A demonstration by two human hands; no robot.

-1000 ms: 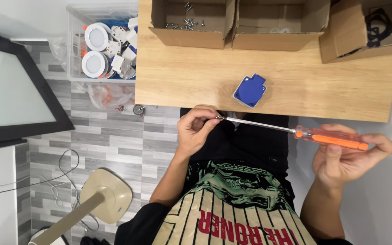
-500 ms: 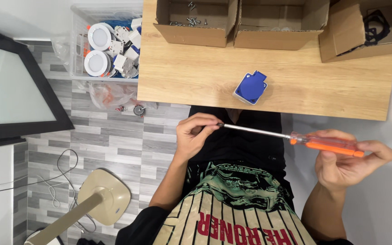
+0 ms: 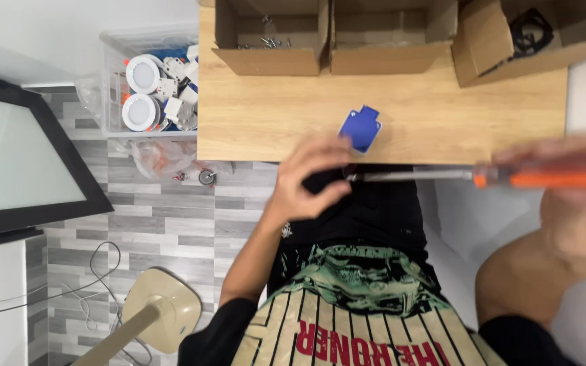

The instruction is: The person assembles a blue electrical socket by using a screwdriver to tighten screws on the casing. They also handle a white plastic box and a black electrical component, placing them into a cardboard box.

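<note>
My right hand (image 3: 578,217) grips the orange handle of a long screwdriver (image 3: 551,179), held level in front of my chest with its steel shaft pointing left. My left hand (image 3: 303,179) is blurred, just off the shaft's tip, with fingers and thumb apart. Its fingertips reach up to the wooden table's (image 3: 272,115) near edge. A small blue plastic socket part (image 3: 361,127) lies there on the table, right beside those fingertips. I cannot tell whether they touch it.
Three open cardboard boxes (image 3: 272,34) (image 3: 391,41) (image 3: 510,41) line the table's far side; the left one holds screws. On the floor stands a clear plastic bin (image 3: 150,88) of white fittings. A dark-framed screen (image 3: 15,156) and a beige stand (image 3: 164,308) are at the left.
My left hand has let go of the screwdriver tip and moved up toward the blue part. My right hand has swung the screwdriver level and out to the right. The camera view has moved closer.
</note>
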